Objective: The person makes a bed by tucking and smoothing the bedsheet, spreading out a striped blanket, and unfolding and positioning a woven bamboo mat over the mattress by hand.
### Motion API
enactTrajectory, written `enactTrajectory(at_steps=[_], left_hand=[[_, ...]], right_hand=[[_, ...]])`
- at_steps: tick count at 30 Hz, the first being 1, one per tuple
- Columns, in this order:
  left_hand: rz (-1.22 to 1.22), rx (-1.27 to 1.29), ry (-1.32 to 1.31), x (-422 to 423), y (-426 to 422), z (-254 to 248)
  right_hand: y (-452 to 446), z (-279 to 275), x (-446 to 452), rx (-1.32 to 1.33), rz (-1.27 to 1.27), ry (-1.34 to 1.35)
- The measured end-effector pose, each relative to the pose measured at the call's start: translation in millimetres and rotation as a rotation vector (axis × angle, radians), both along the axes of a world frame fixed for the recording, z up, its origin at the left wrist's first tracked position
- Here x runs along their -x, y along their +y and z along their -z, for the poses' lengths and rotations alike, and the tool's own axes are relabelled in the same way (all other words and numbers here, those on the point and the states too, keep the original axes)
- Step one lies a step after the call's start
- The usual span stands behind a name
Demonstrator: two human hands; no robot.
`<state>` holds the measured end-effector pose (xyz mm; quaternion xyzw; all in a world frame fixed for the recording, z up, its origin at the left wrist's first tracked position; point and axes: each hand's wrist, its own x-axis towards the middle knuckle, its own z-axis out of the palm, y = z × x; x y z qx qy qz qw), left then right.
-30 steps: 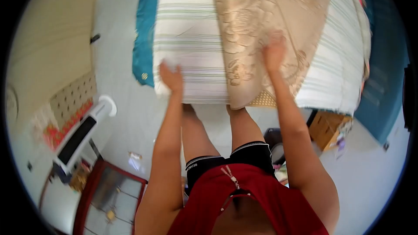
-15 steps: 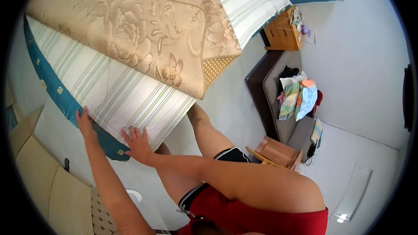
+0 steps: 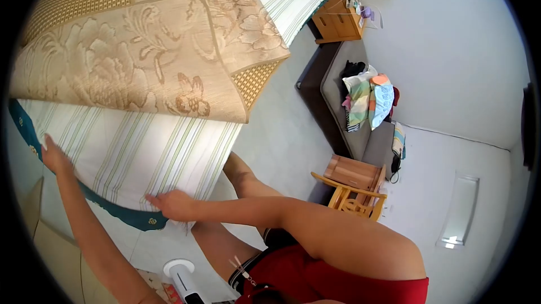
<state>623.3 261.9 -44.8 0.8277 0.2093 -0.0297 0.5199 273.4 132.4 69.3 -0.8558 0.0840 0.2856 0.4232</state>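
A white sheet with green and grey stripes (image 3: 141, 149) covers the near part of the bed. My left hand (image 3: 56, 156) is at the sheet's left edge, its fingers closed on the cloth. Near the bed's bottom corner my right hand (image 3: 176, 205) pinches the same sheet, fingers bent together. Below the sheet's edge shows a teal cloth with small gold flowers (image 3: 127, 215). A beige floral mat (image 3: 112, 67) lies folded over on top of the sheet, with its woven underside showing at the corner.
A wooden bedside cabinet (image 3: 338, 22) stands beyond the bed. To the right, a grey sofa (image 3: 332, 101) holds a pile of clothes (image 3: 360, 101). A wooden chair (image 3: 355, 183) is nearer me. A white appliance (image 3: 181, 276) stands on the floor near my legs.
The view has turned toward the bed's left corner. Both hands have come to the sheet's edge; my right hand, spread flat on the sheet half a second ago, has closed on it.
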Motion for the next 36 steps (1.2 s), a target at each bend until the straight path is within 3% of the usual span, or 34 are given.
enactTrajectory(at_steps=[4, 8, 11, 17, 20, 22, 24, 26, 27, 28, 30, 36], left_hand=[[0.04, -0.3, -0.083, -2, 8, -5], [0.144, -0.432, -0.11, -20, 19, 9], [0.141, -0.171, -0.085, -25, 13, 30], [0.185, 0.007, 0.059, -49, 35, 75], [0.475, -0.933, 0.077, -16, -1, 5], [0.711, -1.202, -0.393, 27, -20, -32], [1.01, -0.989, -0.455, 78, -17, -24], [1.338, -0.91, -0.432, 148, 0, -9], [1.304, -0.74, -0.286, 178, -4, -34], [1.322, -0.728, -0.189, 201, 4, -45], [1.278, -0.692, -0.137, 237, 25, -59], [1.216, -0.647, 0.018, 312, 57, -92]], right_hand=[[4, 2, -5, -0.133, -0.083, 0.011], [6, 22, -9, -0.18, -0.057, -0.03], [4, 34, -14, -0.164, -0.03, -0.005], [5, 41, -21, -0.153, -0.038, 0.077], [5, 39, -17, -0.12, -0.142, 0.034], [16, 44, -3, -0.103, -0.246, -0.044], [32, 58, 21, -0.03, -0.168, -0.281], [30, 50, 26, 0.0, -0.285, -0.221], [36, 64, 40, -0.015, -0.139, -0.409], [27, 31, 27, 0.174, -0.236, -0.331], [20, 19, 25, 0.463, -0.132, -0.242], [3, 3, 63, 0.412, -0.593, -0.107]])
